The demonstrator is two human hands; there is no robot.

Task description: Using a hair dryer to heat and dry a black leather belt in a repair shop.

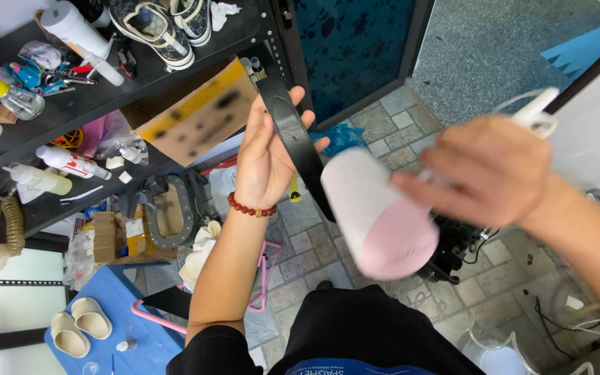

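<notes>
My left hand [267, 156] is raised, palm toward me, with a black leather belt [293, 135] lying across the fingers and hanging down past the palm. A red bead bracelet sits on that wrist. My right hand [484, 170] grips a pale pink and white spray bottle [380, 215], blurred by motion, its white trigger head poking out above the knuckles. The bottle's base is close to the lower part of the belt.
A black metal shelf [105, 104] at the left carries bottles, tools, sneakers [157, 28] and a cardboard piece. Below lie a blue surface with beige slippers [81, 325], a pink hanger and cloths. A black machine [456, 243] and cables sit on the tiled floor at right.
</notes>
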